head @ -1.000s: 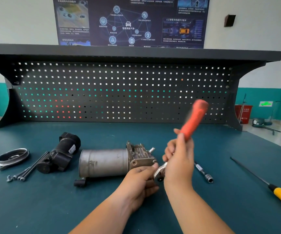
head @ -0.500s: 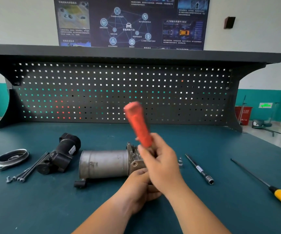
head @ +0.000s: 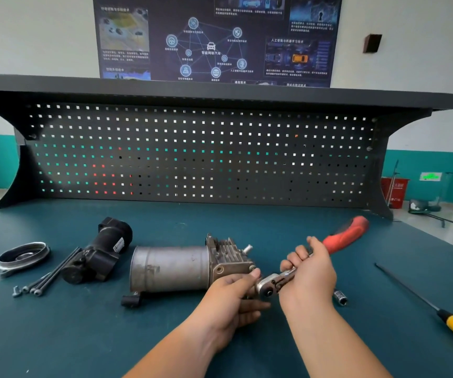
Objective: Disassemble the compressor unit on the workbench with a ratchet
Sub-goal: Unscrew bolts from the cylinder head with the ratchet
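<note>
The compressor unit (head: 170,268), a grey metal cylinder with a finned head at its right end, lies on its side on the green workbench (head: 247,222). My left hand (head: 233,301) grips the near right corner of that head. The ratchet (head: 342,238) has a red handle that points up and to the right, and its chrome head sits at the compressor's right end. My right hand (head: 309,274) grips the ratchet's metal shaft just below the red handle.
A black motor part (head: 100,252), several long bolts (head: 48,279) and a round metal cover (head: 22,256) lie to the left. A socket extension (head: 339,297) peeks out behind my right wrist. A yellow-handled screwdriver (head: 437,309) lies at the right. A pegboard (head: 206,156) backs the bench.
The ratchet handle swung from upper right over to the left, then back down to the right, lower than before. My left hand stayed on the compressor's head.
</note>
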The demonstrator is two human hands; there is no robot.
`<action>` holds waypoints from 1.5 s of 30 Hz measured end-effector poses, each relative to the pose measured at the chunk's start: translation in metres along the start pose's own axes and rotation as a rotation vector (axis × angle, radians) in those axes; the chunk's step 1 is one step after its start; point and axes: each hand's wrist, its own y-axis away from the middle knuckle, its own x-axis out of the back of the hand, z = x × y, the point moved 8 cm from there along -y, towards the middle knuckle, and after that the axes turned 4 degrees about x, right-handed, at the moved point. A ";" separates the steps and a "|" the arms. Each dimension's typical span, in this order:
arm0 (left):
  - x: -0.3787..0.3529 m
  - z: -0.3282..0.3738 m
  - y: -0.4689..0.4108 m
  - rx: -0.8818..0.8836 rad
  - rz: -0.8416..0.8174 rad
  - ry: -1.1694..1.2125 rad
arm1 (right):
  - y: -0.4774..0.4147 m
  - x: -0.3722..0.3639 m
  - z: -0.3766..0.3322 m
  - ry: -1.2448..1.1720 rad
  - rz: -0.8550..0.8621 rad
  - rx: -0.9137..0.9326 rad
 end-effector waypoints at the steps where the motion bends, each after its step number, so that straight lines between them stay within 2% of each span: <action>1: -0.001 0.000 0.000 0.005 0.001 0.000 | -0.002 0.001 0.001 0.001 0.012 -0.014; 4: -0.001 -0.002 0.002 0.023 -0.003 0.012 | 0.002 -0.012 -0.004 0.107 -0.112 0.083; 8: -0.003 -0.002 0.002 0.016 -0.028 -0.001 | 0.026 -0.050 -0.008 0.423 -0.560 0.308; 12: -0.004 0.001 0.003 -0.024 -0.063 -0.017 | 0.060 -0.069 -0.002 0.798 -0.897 0.663; 15: -0.005 0.004 0.005 -0.047 -0.078 -0.010 | 0.071 -0.074 0.008 0.933 -1.026 0.713; 17: -0.005 0.005 0.006 -0.045 -0.066 -0.026 | 0.069 -0.074 0.006 0.886 -1.008 0.691; 18: -0.004 0.004 0.006 -0.040 -0.054 -0.042 | 0.065 -0.073 0.003 0.835 -0.945 0.666; 21: -0.003 0.004 0.006 -0.029 -0.015 -0.053 | 0.042 -0.056 -0.005 0.599 -0.633 0.488; 25: -0.001 0.004 0.005 -0.013 0.025 -0.018 | 0.010 -0.018 -0.006 0.135 -0.202 0.156; 28: -0.004 0.004 0.006 -0.009 0.017 -0.011 | 0.003 -0.006 -0.004 0.061 -0.076 0.069; 31: -0.006 0.003 0.009 0.010 -0.004 -0.027 | 0.009 -0.016 -0.009 0.159 -0.191 0.173; 39: -0.001 0.004 0.011 0.020 0.005 -0.106 | 0.063 -0.065 -0.003 0.594 -0.894 0.626; 43: 0.001 0.004 0.009 0.011 0.016 -0.122 | 0.072 -0.075 -0.002 0.749 -1.011 0.741; 45: 0.002 0.005 0.008 0.010 0.020 -0.126 | 0.072 -0.075 0.001 0.760 -1.014 0.718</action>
